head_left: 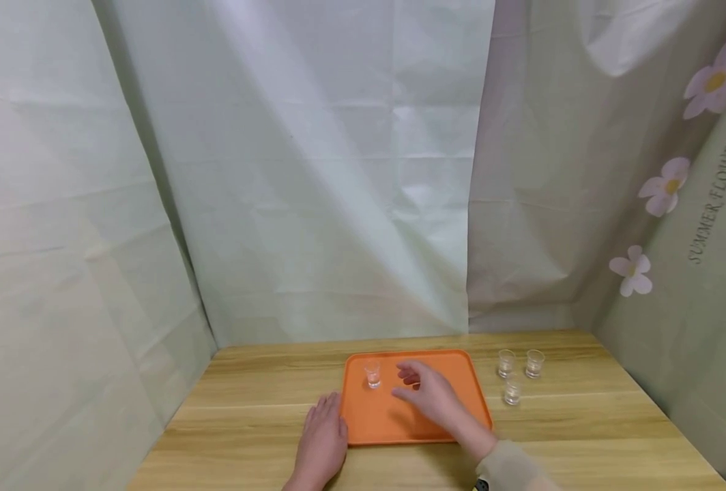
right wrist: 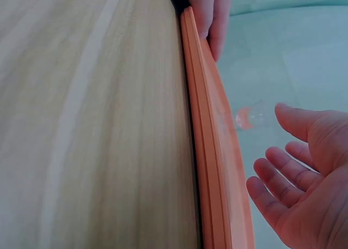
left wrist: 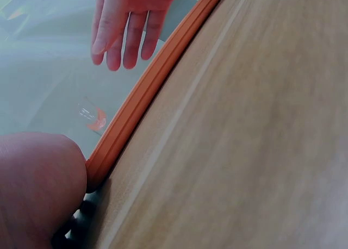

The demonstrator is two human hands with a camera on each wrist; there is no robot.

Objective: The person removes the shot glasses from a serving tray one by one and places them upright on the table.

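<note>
An orange tray (head_left: 378, 419) lies on the wooden table, with one small clear shot glass (head_left: 372, 376) standing upright near its back left. My left hand (head_left: 323, 440) rests flat at the tray's left edge, its thumb side touching the rim. Over the middle of the tray hovers my right hand (head_left: 430, 395), thumb and fingers spread apart with nothing between them. In the right wrist view the same glass (right wrist: 249, 117) appears a short way beyond the fingertips, apart from them. The left wrist view shows the right hand (left wrist: 133, 20) above the tray rim.
Right of the tray stand three more shot glasses: one at the back (head_left: 507, 364), one farther right (head_left: 534, 364) and one nearer the front (head_left: 512, 392). Pale curtains (head_left: 338, 204) enclose the table (head_left: 258, 402) at the back and sides.
</note>
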